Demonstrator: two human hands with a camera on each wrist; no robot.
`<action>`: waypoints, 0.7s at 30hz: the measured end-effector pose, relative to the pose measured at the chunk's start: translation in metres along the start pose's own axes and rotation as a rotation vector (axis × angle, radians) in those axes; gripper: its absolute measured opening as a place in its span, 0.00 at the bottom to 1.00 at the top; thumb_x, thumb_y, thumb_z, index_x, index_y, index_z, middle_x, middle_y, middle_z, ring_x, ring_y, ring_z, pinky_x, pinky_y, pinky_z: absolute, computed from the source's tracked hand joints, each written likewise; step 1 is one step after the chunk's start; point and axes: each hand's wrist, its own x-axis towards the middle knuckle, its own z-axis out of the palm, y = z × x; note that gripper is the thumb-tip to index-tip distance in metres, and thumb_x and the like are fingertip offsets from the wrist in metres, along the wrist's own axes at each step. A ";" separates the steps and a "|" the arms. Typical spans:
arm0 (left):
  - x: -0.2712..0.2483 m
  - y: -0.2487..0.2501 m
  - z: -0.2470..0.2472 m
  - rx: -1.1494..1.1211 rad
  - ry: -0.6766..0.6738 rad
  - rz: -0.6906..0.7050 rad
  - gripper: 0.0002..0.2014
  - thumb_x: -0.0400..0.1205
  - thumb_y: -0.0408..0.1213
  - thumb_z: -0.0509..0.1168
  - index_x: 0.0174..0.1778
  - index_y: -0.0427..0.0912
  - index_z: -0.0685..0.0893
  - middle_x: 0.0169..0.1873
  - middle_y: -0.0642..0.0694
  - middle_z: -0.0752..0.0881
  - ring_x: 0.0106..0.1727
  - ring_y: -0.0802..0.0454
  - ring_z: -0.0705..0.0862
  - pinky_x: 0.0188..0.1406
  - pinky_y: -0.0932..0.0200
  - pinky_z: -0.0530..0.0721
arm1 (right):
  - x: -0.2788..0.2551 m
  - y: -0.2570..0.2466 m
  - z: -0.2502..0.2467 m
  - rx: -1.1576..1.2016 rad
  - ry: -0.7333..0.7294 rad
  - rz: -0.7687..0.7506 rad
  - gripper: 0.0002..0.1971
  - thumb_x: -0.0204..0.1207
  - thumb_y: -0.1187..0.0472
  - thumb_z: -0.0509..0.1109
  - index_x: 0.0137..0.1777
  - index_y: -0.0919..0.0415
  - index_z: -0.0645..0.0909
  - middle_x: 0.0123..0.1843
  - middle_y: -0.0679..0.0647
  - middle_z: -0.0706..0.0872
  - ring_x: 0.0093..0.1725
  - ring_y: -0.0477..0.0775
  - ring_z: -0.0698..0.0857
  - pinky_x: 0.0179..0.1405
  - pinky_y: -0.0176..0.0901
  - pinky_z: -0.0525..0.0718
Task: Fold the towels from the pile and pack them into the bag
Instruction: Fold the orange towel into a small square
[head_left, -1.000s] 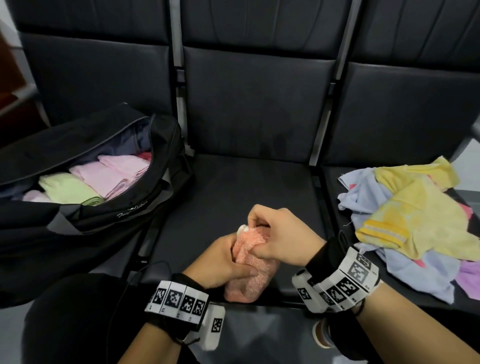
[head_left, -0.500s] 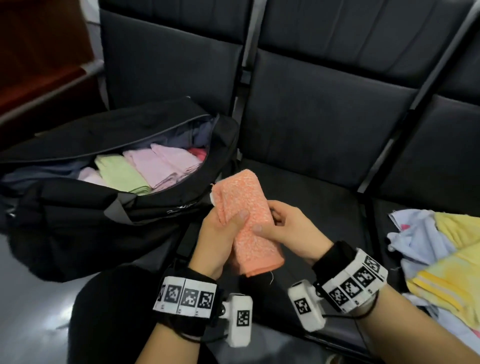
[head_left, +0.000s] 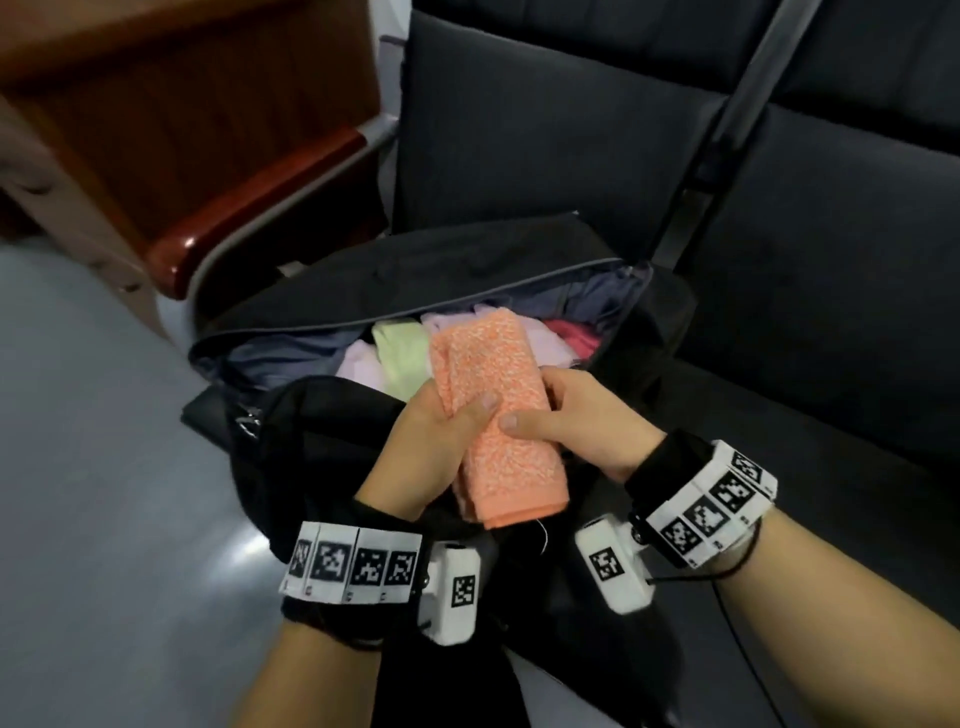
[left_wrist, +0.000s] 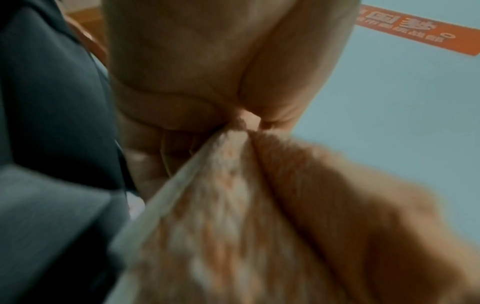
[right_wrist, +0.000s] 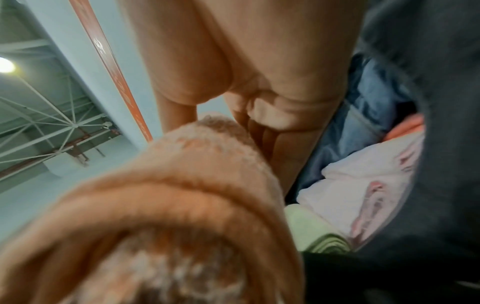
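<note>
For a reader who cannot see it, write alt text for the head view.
Both hands, left hand and right hand, hold a folded orange towel over an open black bag already holding folded green and pink towels, on dark seats.

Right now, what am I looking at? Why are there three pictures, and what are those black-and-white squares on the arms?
No machine here, just a person packing towels. The big picture comes from a camera on their head, looking down. The two blurry close-ups come from little cameras strapped to each wrist, by the bands with the squares. What the squares are for, the pictures don't show. The left hand and right hand both hold a folded orange towel above an open black bag on a dark seat. Inside the bag lie a green towel and pink ones, already folded.
</note>
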 end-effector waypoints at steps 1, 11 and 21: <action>0.002 0.003 -0.013 0.054 0.022 0.009 0.12 0.85 0.38 0.68 0.65 0.47 0.83 0.57 0.47 0.91 0.58 0.51 0.90 0.60 0.47 0.89 | 0.013 -0.003 0.005 -0.011 -0.017 0.001 0.21 0.73 0.63 0.80 0.64 0.65 0.82 0.58 0.56 0.91 0.56 0.55 0.91 0.59 0.54 0.88; 0.024 0.018 -0.179 0.292 0.715 -0.007 0.12 0.82 0.35 0.71 0.60 0.48 0.82 0.51 0.47 0.86 0.46 0.54 0.85 0.42 0.64 0.81 | 0.121 -0.025 0.016 0.013 0.160 -0.073 0.18 0.73 0.59 0.79 0.61 0.55 0.81 0.56 0.48 0.90 0.55 0.47 0.90 0.49 0.43 0.88; 0.047 -0.013 -0.231 -0.213 0.783 -0.290 0.19 0.90 0.54 0.54 0.52 0.44 0.85 0.45 0.48 0.88 0.44 0.52 0.86 0.45 0.48 0.87 | 0.188 -0.006 0.065 -0.371 -0.150 0.019 0.14 0.75 0.55 0.77 0.57 0.54 0.79 0.51 0.44 0.86 0.50 0.43 0.87 0.42 0.32 0.84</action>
